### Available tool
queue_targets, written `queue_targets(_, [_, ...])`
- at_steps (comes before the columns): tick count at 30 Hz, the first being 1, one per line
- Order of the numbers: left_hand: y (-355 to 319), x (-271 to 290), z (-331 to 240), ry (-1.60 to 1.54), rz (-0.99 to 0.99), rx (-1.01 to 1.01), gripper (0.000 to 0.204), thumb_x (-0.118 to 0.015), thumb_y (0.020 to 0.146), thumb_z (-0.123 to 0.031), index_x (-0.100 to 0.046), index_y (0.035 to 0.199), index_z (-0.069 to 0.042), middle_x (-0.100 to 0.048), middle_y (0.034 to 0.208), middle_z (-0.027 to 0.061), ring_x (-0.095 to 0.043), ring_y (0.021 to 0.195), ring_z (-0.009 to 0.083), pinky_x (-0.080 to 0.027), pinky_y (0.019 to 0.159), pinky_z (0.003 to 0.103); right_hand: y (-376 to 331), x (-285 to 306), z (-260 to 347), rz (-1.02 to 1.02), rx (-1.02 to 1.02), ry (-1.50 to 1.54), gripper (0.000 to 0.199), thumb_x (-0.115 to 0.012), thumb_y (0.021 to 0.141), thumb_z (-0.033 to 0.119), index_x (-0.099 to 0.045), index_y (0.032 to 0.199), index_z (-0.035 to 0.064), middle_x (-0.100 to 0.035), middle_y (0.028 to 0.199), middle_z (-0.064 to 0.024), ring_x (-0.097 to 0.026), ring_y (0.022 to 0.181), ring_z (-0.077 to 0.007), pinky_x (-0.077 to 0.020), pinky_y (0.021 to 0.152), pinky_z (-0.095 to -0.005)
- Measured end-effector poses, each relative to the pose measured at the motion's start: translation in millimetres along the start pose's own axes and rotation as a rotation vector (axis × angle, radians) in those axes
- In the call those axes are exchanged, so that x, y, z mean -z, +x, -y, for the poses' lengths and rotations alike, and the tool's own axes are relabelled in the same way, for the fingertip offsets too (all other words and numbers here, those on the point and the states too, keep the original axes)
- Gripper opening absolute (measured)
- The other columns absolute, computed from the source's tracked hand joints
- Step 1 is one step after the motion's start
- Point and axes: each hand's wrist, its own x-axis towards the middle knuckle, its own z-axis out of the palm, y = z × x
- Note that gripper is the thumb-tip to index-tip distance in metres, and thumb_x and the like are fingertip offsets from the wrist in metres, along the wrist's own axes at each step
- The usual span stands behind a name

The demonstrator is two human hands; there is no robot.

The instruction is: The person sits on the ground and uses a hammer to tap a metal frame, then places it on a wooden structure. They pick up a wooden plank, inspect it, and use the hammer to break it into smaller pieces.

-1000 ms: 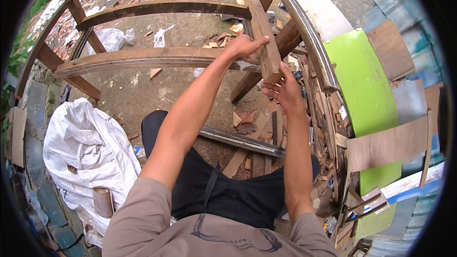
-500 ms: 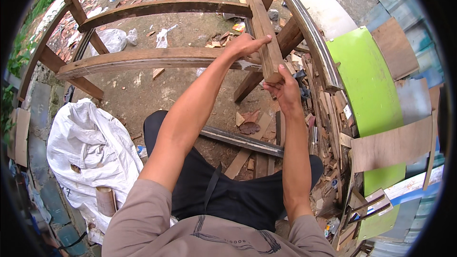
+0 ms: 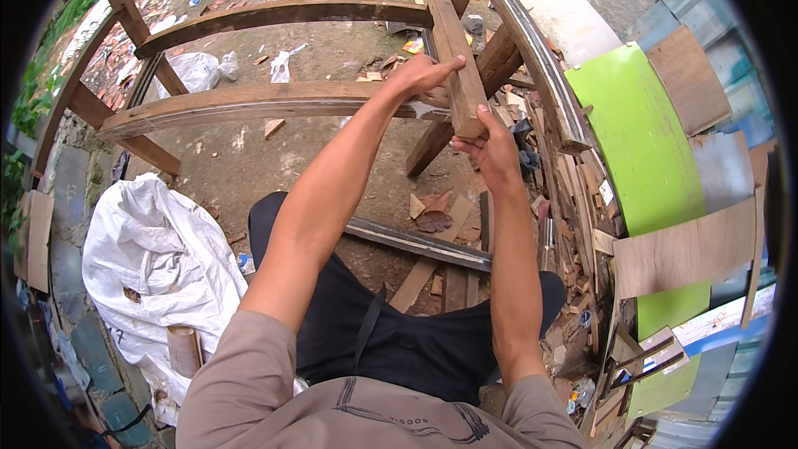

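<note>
A thick wooden beam (image 3: 450, 29) lies across the rails of a wooden frame (image 3: 274, 106), its near end sticking out toward me. My left hand (image 3: 422, 77) grips the beam from its left side, the thumb laid on the top face and the other fingers hidden beneath. At the near end, my right hand (image 3: 492, 146) is closed on the beam's right corner, thumb on top and fingertips under the end. The frame's far rail (image 3: 291, 17) passes under the beam farther off.
A white sack (image 3: 158, 258) sits at my left with a brown cylinder (image 3: 184, 349) on it. Between my legs lie a dark bar (image 3: 420, 243) and loose boards. Wood scraps line the right side, beside a green panel (image 3: 636, 133) and a plywood sheet (image 3: 686, 248).
The near end of the beam has shifted slightly left and away from me, with both hands moving along with it. Their grip looks the same.
</note>
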Motion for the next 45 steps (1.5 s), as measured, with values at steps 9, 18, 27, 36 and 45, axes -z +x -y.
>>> queue_targets(9, [-10.0, 4.2, -7.4, 0.002, 0.007, 0.004, 0.101, -0.054, 0.073, -0.086, -0.072, 0.097, 0.011, -0.07, 0.096, 0.023, -0.068, 0.09, 0.0323, -0.052, 0.078, 0.042, -1.3, -6.1, 4.3, -0.067, -0.049, -0.072, 0.048, -0.057, 0.096, 0.039, -0.059, 0.112, -0.006, -0.065, 0.091, -0.0141, -0.067, 0.075, -0.0236, -0.0583, 0.066, -0.0328])
queue_targets(18, [-7.5, 3.7, -6.3, 0.023, -0.026, 0.024, 0.095, -0.056, 0.07, -0.087, -0.074, 0.086, 0.006, -0.071, 0.09, 0.0213, -0.069, 0.088, 0.0312, -0.052, 0.077, 0.042, 5.3, 0.8, 0.2, -0.033, -0.061, -0.085, 0.049, -0.058, 0.093, 0.045, -0.059, 0.109, -0.0014, -0.065, 0.085, -0.012, -0.067, 0.07, -0.0209, -0.0586, 0.064, -0.033])
queue_targets(27, [-0.2, 1.4, 0.2, 0.018, -0.03, 0.032, 0.094, -0.058, 0.067, -0.088, -0.073, 0.084, 0.003, -0.07, 0.085, 0.0175, -0.068, 0.082, 0.0284, -0.052, 0.071, 0.041, 6.4, 0.8, 0.5, -0.058, -0.07, -0.095, 0.047, -0.057, 0.092, 0.042, -0.06, 0.107, -0.0024, -0.065, 0.083, -0.0128, -0.065, 0.066, -0.0223, -0.0548, 0.06, -0.0343])
queue_targets(36, [-4.0, 2.8, -4.4, 0.018, -0.031, 0.036, 0.094, -0.058, 0.067, -0.089, -0.073, 0.083, 0.003, -0.068, 0.077, 0.0164, -0.067, 0.074, 0.0265, -0.051, 0.065, 0.04, 6.1, 1.1, -1.4, -0.072, -0.059, -0.102, 0.046, -0.057, 0.092, 0.043, -0.062, 0.104, -0.0011, -0.065, 0.081, -0.0112, -0.064, 0.065, -0.021, -0.0543, 0.06, -0.0337])
queue_targets(45, [-8.1, 3.8, -7.3, 0.034, -0.035, 0.046, 0.095, -0.057, 0.066, -0.089, -0.075, 0.083, 0.003, -0.069, 0.077, 0.0164, -0.068, 0.075, 0.0277, -0.052, 0.072, 0.039, 4.8, 0.0, 2.7, -0.08, -0.069, -0.161, 0.046, -0.055, 0.091, 0.044, -0.062, 0.1, -0.0002, -0.064, 0.078, -0.0095, -0.063, 0.063, -0.0189, -0.0529, 0.058, -0.033])
